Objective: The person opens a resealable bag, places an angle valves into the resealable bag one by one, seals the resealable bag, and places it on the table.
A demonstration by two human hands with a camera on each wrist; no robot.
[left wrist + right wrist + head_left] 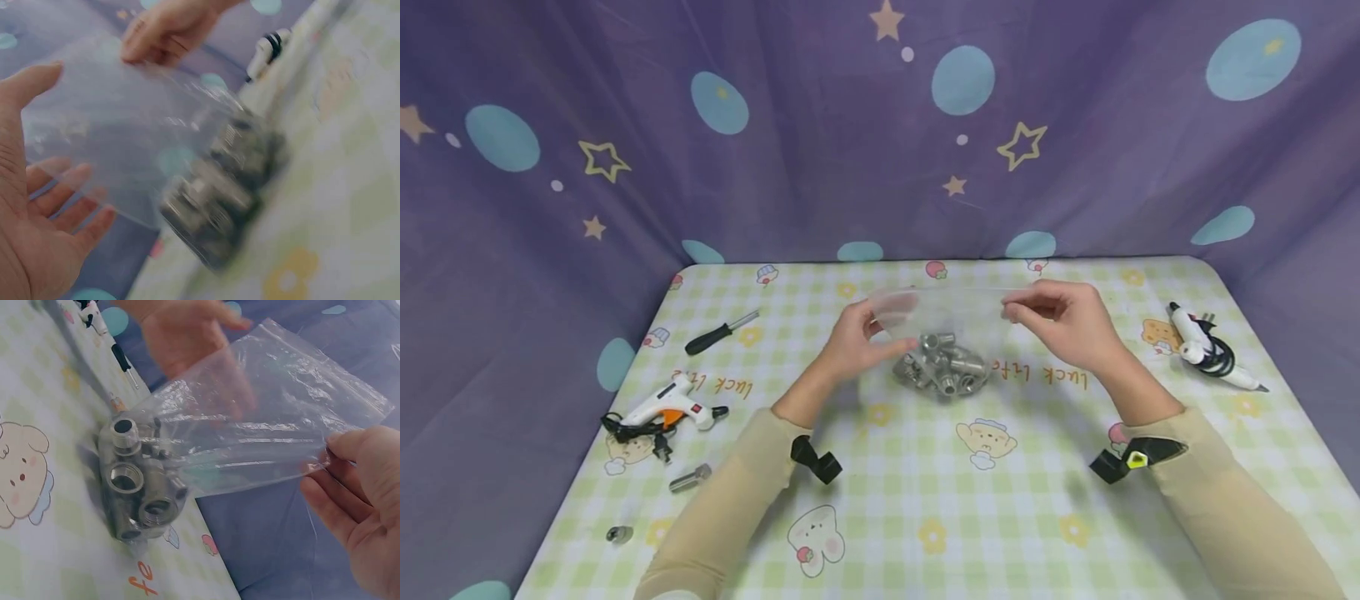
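A clear plastic zip bag (pixel 962 312) hangs over the table, its bottom weighted with several threaded metal fittings (pixel 127 478). My right hand (pixel 1067 325) pinches the bag's upper edge between thumb and fingers, as the right wrist view shows. On the other side, my left hand (pixel 853 343) spreads its fingers behind the film, thumb held apart. In the left wrist view the straight fingers (pixel 94 231) of that hand show through and beside the clear plastic. The lower part of the bag sits right at the tablecloth.
To the left lie a screwdriver (pixel 718 333), a white glue gun (pixel 666 406) with its cord, a metal bolt-like piece (pixel 690 478) and a small metal fitting (pixel 619 534). A white corded soldering iron (pixel 1213 354) lies at the right. A purple curtain (pixel 850 125) stands behind the table.
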